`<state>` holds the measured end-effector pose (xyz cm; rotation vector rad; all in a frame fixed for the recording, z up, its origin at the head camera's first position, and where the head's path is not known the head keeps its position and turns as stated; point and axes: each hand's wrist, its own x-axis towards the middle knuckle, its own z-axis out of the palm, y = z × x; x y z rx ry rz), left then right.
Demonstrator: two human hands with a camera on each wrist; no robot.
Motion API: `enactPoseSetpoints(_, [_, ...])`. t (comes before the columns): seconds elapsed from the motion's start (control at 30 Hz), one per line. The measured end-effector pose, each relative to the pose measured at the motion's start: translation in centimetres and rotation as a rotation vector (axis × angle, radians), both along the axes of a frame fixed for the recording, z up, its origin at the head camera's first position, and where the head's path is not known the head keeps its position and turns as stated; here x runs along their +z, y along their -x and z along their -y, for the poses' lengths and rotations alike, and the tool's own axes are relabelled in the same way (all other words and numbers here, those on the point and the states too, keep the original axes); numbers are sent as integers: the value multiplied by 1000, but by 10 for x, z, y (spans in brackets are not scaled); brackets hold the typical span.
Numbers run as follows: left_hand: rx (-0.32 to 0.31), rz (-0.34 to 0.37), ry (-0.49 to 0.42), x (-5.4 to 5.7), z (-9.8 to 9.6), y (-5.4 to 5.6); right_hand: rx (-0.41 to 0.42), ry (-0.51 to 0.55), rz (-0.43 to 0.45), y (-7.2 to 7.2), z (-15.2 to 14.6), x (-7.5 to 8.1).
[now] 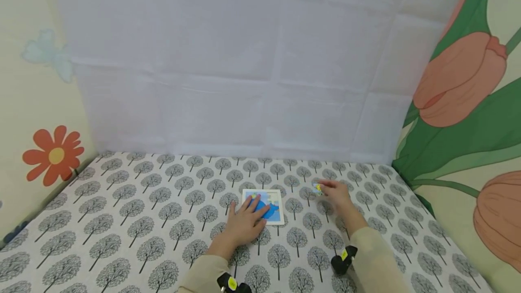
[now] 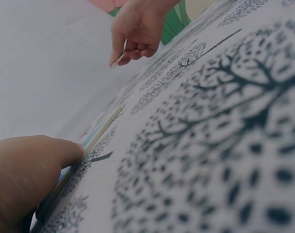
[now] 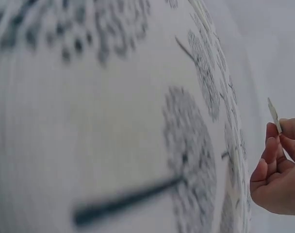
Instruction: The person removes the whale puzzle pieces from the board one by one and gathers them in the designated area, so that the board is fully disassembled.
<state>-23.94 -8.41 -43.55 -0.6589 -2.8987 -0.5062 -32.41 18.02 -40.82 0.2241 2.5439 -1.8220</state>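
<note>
- White backdrop (image 1: 211, 80) is hanging behind the tree-print tabletop (image 1: 163, 248); in the head view, the left hand (image 1: 244, 225) is lying spread over the framed picture (image 1: 277, 214), apparently steadying it, while the right hand (image 1: 337, 193) is pinching a small piece (image 1: 317, 188), well apart, to its right.
- Left wrist: thumb is meeting the frame's edge; light, flat pressure is probably serving best.
- Right wrist: fingertips are gripping one end, leaving the other free; bare cloth is offering room between the hands.

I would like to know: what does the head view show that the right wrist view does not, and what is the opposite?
Only the head view: the left hand on the white-bordered picture board, the red flower, the pink tulips, and the coloured face of the small piece.

Only the right wrist view: that piece seen edge-on, and the palm side of the right hand.

Both: the right hand pinching the small piece, the tree-patterned cloth, and the white sheet behind.
</note>
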Motion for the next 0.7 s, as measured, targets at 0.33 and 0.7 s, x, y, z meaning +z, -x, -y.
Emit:
enactPoseSetpoints(0.33, [3,-10,4,-1,0,2,-67,-3,12,-1,-32,1])
enactPoseSetpoints(0.7, [4,-6,4,0,0,1,-93,-64,50,1,-55,-4])
